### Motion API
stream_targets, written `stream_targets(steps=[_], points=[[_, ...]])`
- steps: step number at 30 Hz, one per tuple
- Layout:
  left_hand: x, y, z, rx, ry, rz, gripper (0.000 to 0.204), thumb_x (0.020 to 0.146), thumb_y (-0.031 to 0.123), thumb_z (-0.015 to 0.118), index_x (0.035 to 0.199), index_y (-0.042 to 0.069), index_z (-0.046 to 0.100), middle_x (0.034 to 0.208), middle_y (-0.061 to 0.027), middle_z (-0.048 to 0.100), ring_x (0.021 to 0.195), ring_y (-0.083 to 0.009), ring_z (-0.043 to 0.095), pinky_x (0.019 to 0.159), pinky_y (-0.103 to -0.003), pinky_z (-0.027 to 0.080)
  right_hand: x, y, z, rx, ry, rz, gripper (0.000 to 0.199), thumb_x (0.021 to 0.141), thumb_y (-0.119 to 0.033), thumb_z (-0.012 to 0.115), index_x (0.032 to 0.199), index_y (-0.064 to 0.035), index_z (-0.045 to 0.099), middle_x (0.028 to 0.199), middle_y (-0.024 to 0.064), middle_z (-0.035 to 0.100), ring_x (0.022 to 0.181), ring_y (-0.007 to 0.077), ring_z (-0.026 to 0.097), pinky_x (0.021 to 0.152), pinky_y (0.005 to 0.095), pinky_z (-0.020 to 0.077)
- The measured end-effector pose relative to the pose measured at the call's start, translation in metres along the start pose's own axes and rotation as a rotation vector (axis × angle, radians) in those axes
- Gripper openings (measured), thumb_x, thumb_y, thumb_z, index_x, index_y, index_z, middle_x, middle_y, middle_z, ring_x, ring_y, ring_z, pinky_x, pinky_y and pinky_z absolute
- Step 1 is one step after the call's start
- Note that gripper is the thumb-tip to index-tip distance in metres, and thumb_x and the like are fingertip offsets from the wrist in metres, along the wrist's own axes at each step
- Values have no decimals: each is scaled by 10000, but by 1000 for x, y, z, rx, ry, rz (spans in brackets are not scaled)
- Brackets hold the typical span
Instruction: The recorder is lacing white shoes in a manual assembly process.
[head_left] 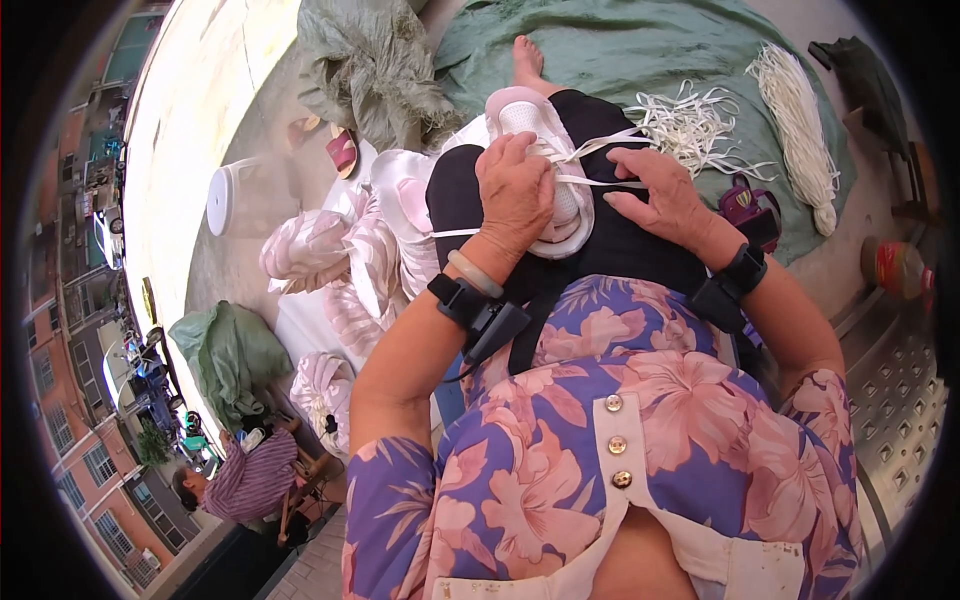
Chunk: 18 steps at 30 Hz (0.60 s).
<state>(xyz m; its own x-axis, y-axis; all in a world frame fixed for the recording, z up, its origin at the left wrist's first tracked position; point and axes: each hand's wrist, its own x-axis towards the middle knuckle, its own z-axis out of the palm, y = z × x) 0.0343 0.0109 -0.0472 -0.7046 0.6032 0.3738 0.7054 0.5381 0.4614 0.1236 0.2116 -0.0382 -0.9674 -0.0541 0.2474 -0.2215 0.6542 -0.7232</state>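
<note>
A white and pale pink sneaker (577, 205) lies across my black-trousered lap, its toe pointing away from me. My left hand (516, 190) is closed over the shoe's left side, fingers bent at the lacing; their tips are partly hidden. A flat white shoelace (603, 182) runs straight from the shoe into my right hand (662, 197). That hand's thumb and forefinger stand apart, while its other fingers are curled out of sight around the lace. Another strand of lace reaches right, above my right hand. A white lace end (455, 233) sticks out left of my left wrist.
Loose white laces (690, 125) and a long lace bundle (797, 135) lie on a green sheet (600, 40). Pink and white shoe pieces (345, 245) are heaped at left, near a white stool (222, 200). Another person (245, 480) sits at lower left. Perforated metal (900, 440) stands at right.
</note>
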Motion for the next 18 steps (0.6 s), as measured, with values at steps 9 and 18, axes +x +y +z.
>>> stream_targets(steps=[9, 18], points=[[0, 11, 5, 83, 18, -44, 115, 653, 102, 619, 747, 37, 615, 1098, -146, 570, 1031, -345, 511, 857, -416, 402, 18, -7, 48, -18, -47, -15, 329, 694, -182, 592, 982, -45, 514, 927, 145, 527, 829, 328, 562, 695, 395, 466], [0, 16, 15, 125, 1, -130, 126, 649, 102, 604, 760, 45, 614, 1154, -146, 543, 1085, -360, 471, 907, -429, 349, 17, -7, 55, 118, 55, 153, 360, 690, -169, 552, 1005, 1, 511, 886, 183, 560, 835, 359, 560, 713, 426, 456]])
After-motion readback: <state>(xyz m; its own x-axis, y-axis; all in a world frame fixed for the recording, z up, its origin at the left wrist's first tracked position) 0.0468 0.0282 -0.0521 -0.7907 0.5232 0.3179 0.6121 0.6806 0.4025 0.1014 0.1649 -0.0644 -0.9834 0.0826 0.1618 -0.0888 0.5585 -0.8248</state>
